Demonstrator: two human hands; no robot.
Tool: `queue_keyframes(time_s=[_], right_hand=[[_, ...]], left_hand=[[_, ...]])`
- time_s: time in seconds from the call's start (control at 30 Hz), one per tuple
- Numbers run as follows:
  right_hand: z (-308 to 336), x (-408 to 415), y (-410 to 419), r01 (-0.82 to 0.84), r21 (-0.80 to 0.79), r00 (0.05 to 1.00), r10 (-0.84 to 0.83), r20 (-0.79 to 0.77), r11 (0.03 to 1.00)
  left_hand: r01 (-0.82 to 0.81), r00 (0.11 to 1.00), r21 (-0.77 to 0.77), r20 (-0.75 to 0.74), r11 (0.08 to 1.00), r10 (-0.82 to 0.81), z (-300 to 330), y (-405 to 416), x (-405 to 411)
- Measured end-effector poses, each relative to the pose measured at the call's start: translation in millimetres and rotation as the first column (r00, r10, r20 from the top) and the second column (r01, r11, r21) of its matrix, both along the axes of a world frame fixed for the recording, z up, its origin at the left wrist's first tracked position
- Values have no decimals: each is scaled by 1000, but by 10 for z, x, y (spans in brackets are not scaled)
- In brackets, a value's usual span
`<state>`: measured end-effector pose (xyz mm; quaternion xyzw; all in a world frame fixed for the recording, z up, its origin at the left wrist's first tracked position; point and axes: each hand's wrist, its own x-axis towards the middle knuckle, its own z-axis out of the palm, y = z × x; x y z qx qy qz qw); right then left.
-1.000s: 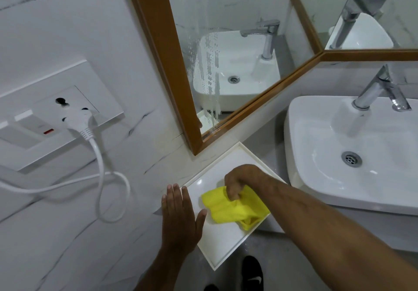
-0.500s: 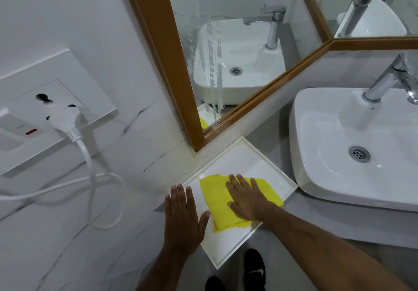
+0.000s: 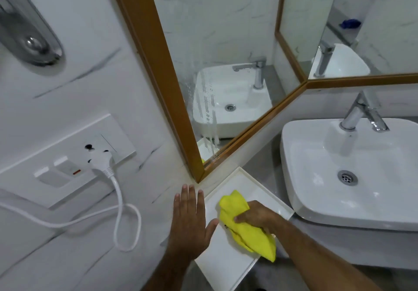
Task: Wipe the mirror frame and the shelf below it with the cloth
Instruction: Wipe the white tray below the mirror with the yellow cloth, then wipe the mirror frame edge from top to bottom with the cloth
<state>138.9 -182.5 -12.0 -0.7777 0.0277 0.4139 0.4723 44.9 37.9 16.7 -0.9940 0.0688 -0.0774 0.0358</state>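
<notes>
A mirror with a brown wooden frame [image 3: 158,71] hangs on the marble wall, its lower corner just above a small white shelf [image 3: 228,265] with a raised rim. My right hand [image 3: 255,217] grips a bunched yellow cloth [image 3: 248,232] and presses it on the shelf, the cloth's tail hanging over the shelf's front edge. My left hand [image 3: 188,222] lies flat against the wall with fingers spread, its thumb at the shelf's left rim. Water streaks mark the mirror glass [image 3: 208,109].
A white basin [image 3: 362,200] with a chrome tap [image 3: 362,114] stands right of the shelf. On the wall at left a switch plate [image 3: 56,166] holds a white plug [image 3: 101,159] whose cable [image 3: 126,227] loops down. A chrome fixture [image 3: 29,32] sits at upper left.
My right hand went from flat on the spread cloth to gripping it bunched, and drew it toward the shelf's front edge. The left hand stayed on the wall.
</notes>
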Motion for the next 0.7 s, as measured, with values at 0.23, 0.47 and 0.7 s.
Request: queue_keyframes(time_s=[0.23, 0.47, 0.7], right_hand=[[1614, 643, -169, 562, 331, 827, -527, -197, 758], [3590, 1127, -86, 520, 541, 816, -572, -84, 661], [5321, 1179, 357, 353, 817, 509, -826, 242, 456]], left_hand=[[286, 872, 154, 369, 946, -323, 1727, -217, 922], [152, 703, 363, 614, 919, -359, 3628, -117, 1385], [-4, 515, 404, 785, 915, -345, 5479, 128, 1407]])
